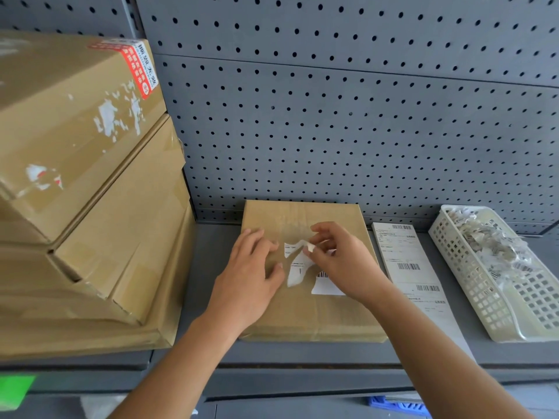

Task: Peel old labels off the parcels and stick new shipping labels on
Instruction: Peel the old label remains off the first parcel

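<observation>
On the left of the shelf [211,352]: big stacked boxes [84,176] w/ white label scraps on them. Middle: the flat parcel [305,316], far edge up against the pegboard [332,131]. Far right, basket [529,309] of torn bits; between it & the parcel, a strip of new labels [414,267]. Old label [298,269] sits mid-parcel, ragged, partly gone. My left hand [248,279] rests on the cardboard, fingers loosely bent, holding nothing. My right hand [341,261] pinches a lifted flap of it. Paper looks thin, prob tears easily, so grip low by the stuck edge. Can't see what's under my right palm; print unreadable.
</observation>
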`<state>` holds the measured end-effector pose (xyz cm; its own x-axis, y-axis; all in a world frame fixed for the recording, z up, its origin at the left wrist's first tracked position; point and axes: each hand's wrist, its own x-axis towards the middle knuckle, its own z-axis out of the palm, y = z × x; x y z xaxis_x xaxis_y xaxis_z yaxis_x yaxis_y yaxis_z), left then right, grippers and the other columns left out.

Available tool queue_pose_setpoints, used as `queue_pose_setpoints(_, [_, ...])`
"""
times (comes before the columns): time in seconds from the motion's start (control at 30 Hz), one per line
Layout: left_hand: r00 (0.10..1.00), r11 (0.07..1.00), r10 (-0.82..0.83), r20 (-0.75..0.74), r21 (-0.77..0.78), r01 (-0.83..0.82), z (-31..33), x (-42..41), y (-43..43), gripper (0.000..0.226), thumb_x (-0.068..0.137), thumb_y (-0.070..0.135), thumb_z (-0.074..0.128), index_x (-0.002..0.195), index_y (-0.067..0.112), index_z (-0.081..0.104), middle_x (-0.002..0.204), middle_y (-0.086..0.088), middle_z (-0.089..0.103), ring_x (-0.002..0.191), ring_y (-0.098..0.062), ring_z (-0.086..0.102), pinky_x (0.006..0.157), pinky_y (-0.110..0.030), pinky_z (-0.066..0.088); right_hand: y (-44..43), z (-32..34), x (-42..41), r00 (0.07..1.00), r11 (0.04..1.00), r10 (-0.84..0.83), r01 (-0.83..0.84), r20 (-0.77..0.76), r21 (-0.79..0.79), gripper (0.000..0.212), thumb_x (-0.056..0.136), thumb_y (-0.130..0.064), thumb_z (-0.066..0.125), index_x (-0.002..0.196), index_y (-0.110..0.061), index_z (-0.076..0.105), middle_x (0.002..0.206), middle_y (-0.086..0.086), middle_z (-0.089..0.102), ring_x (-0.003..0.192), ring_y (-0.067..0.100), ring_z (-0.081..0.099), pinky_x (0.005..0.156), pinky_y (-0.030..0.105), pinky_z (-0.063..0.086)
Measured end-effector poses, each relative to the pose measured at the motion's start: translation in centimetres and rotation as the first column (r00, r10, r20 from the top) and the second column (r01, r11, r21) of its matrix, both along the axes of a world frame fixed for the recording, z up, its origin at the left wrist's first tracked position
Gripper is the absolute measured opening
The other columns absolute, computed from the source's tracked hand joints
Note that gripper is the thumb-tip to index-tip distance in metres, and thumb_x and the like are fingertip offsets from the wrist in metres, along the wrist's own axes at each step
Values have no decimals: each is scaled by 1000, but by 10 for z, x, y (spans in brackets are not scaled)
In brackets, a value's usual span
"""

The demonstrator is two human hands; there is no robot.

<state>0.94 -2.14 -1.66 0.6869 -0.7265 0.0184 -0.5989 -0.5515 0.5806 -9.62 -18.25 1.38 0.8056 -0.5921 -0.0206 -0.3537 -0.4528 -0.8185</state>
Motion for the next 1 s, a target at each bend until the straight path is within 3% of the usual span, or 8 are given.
queue_pose_setpoints(0.13, [1000, 1000, -5, 13, -2, 5, 0, 0, 0, 42, 103, 42, 44, 143, 32, 44, 162, 21, 11, 150, 6, -8, 99, -35, 44, 4, -1, 4, 998, 987, 14, -25, -67, -159, 8, 95, -20, 65, 99, -19, 71, 91, -5, 63, 79, 8, 59, 73, 20, 52])
queue_pose_setpoints(0.2, [1000, 1000, -5, 12, -3, 5, 0, 0, 0, 41, 103, 42, 45, 142, 32, 45, 162, 21, 12, 150, 6, -7, 99, -35, 44, 5, 1, 3, 999, 994, 16, -21, -52, -103, 10, 97, -22, 62, 95, -21, 73, 86, -2, 67, 74, 11, 61, 68, 23, 53])
queue_pose_setpoints(0.3, [1000, 1000, 1, 13, -9, -1, 1, -1, 0, 39, 103, 41, 45, 141, 31, 46, 161, 20, 14, 150, 6, -5, 95, -36, 46, 4, 5, -3, 1000, 1000, 22, -22, -10, 18, 13, 98, -22, 62, 92, -22, 73, 80, -1, 70, 63, 2, 58, 56, 11, 44])
queue_pose_setpoints(0.43, [1000, 1000, -2, 17, -4, 2, 0, 0, 0, 40, 103, 41, 45, 142, 31, 46, 162, 20, 14, 150, 5, -5, 94, -36, 46, 1, 7, -11, 998, 992, 39, -44, 40, 122, 15, 97, -23, 62, 89, -26, 74, 80, -1, 72, 68, 11, 60, 63, 17, 44])
queue_pose_setpoints(0.57, [1000, 1000, 2, 21, 3, -2, 0, 0, 0, 40, 103, 41, 46, 141, 30, 46, 162, 19, 14, 151, 4, -5, 95, -39, 47, -1, 9, -18, 992, 967, 39, -67, 118, 247, 14, 98, -16, 61, 92, -16, 74, 81, -4, 74, 69, 5, 65, 64, 13, 45])
queue_pose_setpoints(0.8, [1000, 1000, 5, 19, 14, -5, 0, 0, -1, 39, 103, 41, 45, 141, 32, 45, 163, 19, 13, 150, 4, -6, 96, -39, 48, 1, 7, -22, 969, 896, -4, -107, 249, 430, 13, 98, -11, 59, 96, -6, 70, 93, 13, 75, 88, 30, 72, 85, 39, 57])
queue_pose_setpoints(0.93, [1000, 1000, -3, 14, 18, 2, 1, 0, 0, 39, 103, 41, 43, 142, 32, 45, 163, 19, 13, 151, 4, -8, 96, -39, 47, 2, 20, -22, 907, 784, -145, -139, 396, 605, 13, 94, -16, 60, 97, -5, 66, 92, 17, 67, 80, 32, 69, 78, 43, 57])
queue_pose_setpoints(1.0, [1000, 1000, -3, 16, 15, 3, 1, 0, 1, 40, 103, 41, 42, 142, 32, 45, 163, 19, 13, 151, 4, -8, 95, -38, 48, -5, 30, -23, 890, 797, -169, -129, 423, 591, 13, 96, -14, 60, 99, -2, 64, 91, 17, 64, 77, 32, 69, 77, 42, 58])
